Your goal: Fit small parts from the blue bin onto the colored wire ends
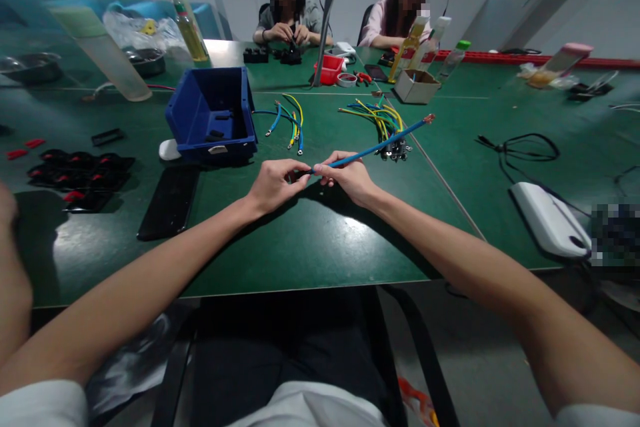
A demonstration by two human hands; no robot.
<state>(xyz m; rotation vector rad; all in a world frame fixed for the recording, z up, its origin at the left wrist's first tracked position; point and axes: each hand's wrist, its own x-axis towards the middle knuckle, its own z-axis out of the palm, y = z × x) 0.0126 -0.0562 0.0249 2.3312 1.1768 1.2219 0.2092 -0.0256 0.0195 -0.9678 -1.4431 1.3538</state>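
Observation:
A blue wire point(385, 143) with bare copper at its far right end slants up from my right hand point(347, 177), whose fingers are closed round its lower part. My left hand point(280, 183) pinches a small dark piece at the wire's near end, close to the right fingertips; its shape is mostly hidden. Beyond my hands lie a few blue, green and yellow wires point(299, 123) with ring ends. A larger bundle of similar wires point(383, 117) rests behind the held wire. The blue bin point(213, 150) with small black pieces inside stands beyond my left hand.
A black phone point(170, 203) and black parts with red bits point(77, 173) lie at the left. At the right are a white device point(550, 220) and a black cable point(530, 147). Bottles and a small carton point(417, 88) stand further back. Two people sit across the green table point(310, 253).

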